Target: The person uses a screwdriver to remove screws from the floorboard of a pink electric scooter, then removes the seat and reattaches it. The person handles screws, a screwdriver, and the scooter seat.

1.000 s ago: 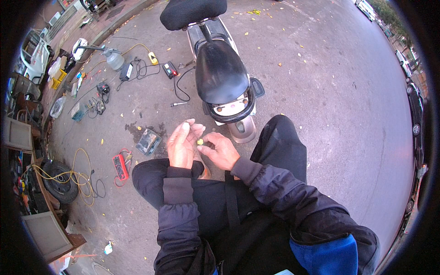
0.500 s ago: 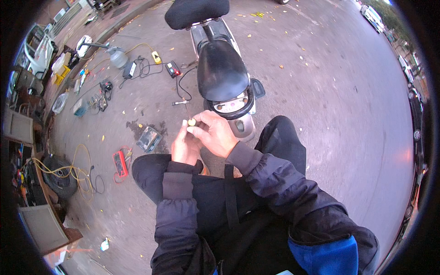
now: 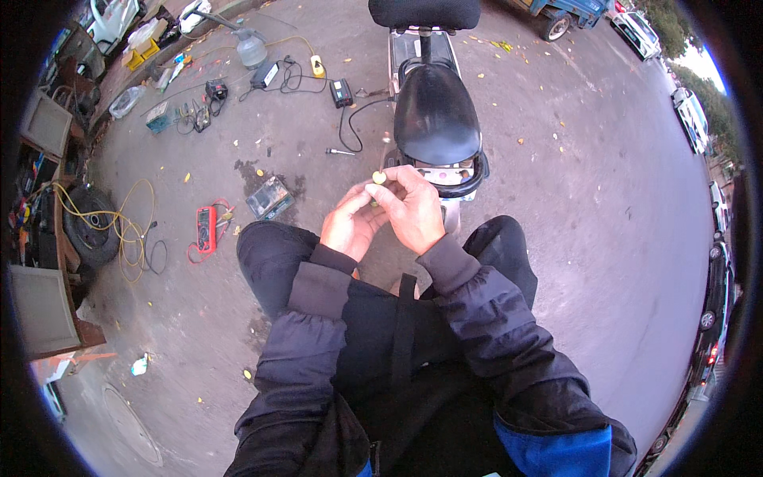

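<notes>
In front of my knees my two hands meet close to the rear of an electric scooter [image 3: 437, 111]. My right hand [image 3: 417, 211] pinches a small pale-yellow round piece [image 3: 379, 178] between thumb and fingers. Its exact kind is too small to tell. My left hand [image 3: 350, 224] is curled beside it, fingertips against the right thumb; whatever it grips is hidden by the fingers. A slim metal-ended tool [image 3: 340, 151] lies on the ground just beyond my hands.
On the left lie a red multimeter [image 3: 207, 229], a clear-lidded box [image 3: 270, 199], a charger [image 3: 342, 93], a spray bottle [image 3: 251, 49] and cables. A tyre [image 3: 91, 226] leans by a cabinet [image 3: 44, 310]. Parked cars [image 3: 690, 119] line the right side.
The view has shifted, so the scooter and ground items sit farther right and higher. My hands stay together, and the yellow piece remains in my right fingers.
</notes>
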The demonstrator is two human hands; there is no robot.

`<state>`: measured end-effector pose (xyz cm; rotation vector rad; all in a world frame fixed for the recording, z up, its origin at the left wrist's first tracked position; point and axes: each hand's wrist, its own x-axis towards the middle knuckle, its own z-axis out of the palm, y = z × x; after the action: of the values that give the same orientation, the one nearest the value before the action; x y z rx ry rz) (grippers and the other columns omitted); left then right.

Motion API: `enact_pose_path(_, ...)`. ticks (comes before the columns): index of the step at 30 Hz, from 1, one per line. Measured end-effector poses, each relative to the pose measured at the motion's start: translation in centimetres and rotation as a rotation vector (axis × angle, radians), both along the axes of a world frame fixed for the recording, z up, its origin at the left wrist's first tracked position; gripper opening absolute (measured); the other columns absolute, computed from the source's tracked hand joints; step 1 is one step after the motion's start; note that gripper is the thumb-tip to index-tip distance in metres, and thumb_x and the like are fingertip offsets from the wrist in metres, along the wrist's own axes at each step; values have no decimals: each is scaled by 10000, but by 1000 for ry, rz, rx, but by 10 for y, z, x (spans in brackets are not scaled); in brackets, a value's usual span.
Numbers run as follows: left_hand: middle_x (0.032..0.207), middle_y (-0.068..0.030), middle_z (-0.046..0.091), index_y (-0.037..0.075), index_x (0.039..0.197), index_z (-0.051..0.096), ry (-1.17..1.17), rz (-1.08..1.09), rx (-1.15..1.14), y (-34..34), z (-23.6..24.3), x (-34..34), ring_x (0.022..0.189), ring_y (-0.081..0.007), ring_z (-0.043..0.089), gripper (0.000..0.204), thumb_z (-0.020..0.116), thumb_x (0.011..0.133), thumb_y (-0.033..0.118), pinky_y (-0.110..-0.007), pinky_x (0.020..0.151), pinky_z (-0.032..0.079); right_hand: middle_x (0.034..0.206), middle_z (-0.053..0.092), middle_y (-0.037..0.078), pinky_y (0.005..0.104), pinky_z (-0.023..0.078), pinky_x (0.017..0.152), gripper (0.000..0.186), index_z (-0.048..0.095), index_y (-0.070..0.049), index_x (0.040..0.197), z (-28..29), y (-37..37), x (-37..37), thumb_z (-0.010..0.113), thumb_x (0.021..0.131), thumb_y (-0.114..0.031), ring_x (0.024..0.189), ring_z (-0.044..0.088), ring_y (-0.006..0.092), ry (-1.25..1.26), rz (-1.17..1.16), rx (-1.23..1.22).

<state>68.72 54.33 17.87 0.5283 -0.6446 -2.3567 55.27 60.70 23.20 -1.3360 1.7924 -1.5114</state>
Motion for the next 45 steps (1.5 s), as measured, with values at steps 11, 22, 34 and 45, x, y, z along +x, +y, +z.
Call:
enact_pose_path(11, 1409, -160, 675, -46, 1507, 563, -247, 463, -533, -8, 18, 3, 1342, -255, 620, 502, 645, 1020, 45, -381, 1122, 490, 988, 713, 176, 386, 561, 766, 267, 722, 31, 1114, -16, 1, -2, 788, 940, -160, 845, 713, 276, 11, 100, 116)
enact_pose_path(22, 1102, -145, 780, -84, 1272, 698, -352, 299, -393, 14, 69, 3, 1019, -199, 748, 263, 641, 1078, 84, -323, 918, 591, 1157, 685, 189, 380, 549, 893, 356, 621, 16, 1324, -17, 27, 2, 721, 993, -70, 1070, 704, 283, 12, 281, 140)
enact_pose_path(34, 1029, -124, 781, -68, 1177, 741, -444, 399, -423, -46, 78, -18, 905, -143, 732, 186, 692, 1051, 59, -290, 826, 587, 1422, 604, 177, 362, 559, 969, 454, 563, -1, 1434, -34, -28, -1, 700, 1002, -10, 1233, 648, 254, -97, 326, 214)
enact_pose_path(45, 1504, -216, 591, -54, 1490, 512, -315, 710, -111, -73, 43, 30, 1411, -318, 555, 565, 490, 1144, 392, -442, 1152, 455, 1161, 660, 66, 310, 522, 923, 214, 582, -6, 1278, -37, -16, -7, 622, 1106, -126, 1055, 680, 164, -288, 215, 293)
